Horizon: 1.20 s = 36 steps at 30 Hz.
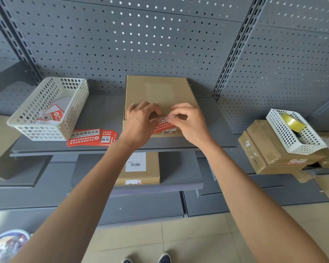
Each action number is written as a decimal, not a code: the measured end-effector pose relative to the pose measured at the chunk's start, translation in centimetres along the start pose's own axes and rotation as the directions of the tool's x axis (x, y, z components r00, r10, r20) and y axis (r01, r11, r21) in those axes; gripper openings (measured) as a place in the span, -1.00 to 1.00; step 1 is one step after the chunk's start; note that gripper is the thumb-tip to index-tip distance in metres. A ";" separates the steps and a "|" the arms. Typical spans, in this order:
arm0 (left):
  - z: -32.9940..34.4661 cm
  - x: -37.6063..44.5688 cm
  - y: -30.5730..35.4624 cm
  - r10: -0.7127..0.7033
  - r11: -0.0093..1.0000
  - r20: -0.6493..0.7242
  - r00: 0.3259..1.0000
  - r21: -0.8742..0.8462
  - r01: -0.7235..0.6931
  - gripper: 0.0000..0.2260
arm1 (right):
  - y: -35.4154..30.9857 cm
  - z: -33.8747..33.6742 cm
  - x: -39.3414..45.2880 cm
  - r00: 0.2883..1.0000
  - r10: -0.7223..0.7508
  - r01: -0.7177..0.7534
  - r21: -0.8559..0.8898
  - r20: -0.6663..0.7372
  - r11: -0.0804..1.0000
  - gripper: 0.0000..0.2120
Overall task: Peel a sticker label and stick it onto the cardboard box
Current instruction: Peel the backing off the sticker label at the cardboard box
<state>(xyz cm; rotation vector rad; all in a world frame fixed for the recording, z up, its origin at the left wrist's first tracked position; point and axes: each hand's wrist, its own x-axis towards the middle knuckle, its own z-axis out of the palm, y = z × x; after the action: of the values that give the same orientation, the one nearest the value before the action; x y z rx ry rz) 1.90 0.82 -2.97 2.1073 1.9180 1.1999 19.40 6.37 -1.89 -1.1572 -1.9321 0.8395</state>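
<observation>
Both hands' fingers (pixel 170 120) pinch the sticker label (pixel 162 123) above the cardboard box (pixel 160 92).

The red sticker labels (pixel 92 138) lying on the shelf (pixel 110 147) read "此标签撕毁无效" (smaller lines beneath are unclear); a barcode label (pixel 135 161) marks a lower box (pixel 152 168).

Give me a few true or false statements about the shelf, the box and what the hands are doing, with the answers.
1. Both hands, left and right, hold a sticker over the box. True.
2. A stack of red stickers lies left of the box. True.
3. The tape roll sits in the left basket. False: it is in the right basket.
4. The box stands on the floor. False: it lies on the shelf.
</observation>
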 end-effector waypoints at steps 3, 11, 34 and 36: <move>-0.6 -0.4 -0.3 -0.018 0.999 0.006 1.000 -0.038 0.018 -0.79 | 0.0 0.1 -0.1 1.000 -0.004 0.004 0.017 -0.012 1.000 -0.95; -0.9 -0.6 -0.6 0.043 0.999 0.017 0.999 0.027 -0.044 -0.91 | 0.1 0.1 -0.1 1.000 -0.007 0.008 0.038 -0.020 0.999 -0.95; -1.2 -0.7 -0.5 0.038 0.999 0.043 0.998 0.005 -0.038 -0.94 | 0.0 0.0 -0.3 1.000 -0.013 0.013 0.032 -0.009 0.999 -0.63; -1.1 -0.7 -0.6 0.041 0.999 0.043 0.998 0.010 -0.041 -0.93 | -0.3 0.1 -0.3 1.000 -0.014 0.014 0.006 0.019 1.000 -0.58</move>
<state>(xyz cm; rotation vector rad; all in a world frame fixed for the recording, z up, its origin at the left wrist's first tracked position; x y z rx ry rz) 0.80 -0.20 -2.86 2.1697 1.8766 1.1443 19.28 5.92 -1.80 -1.1349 -1.9498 0.8510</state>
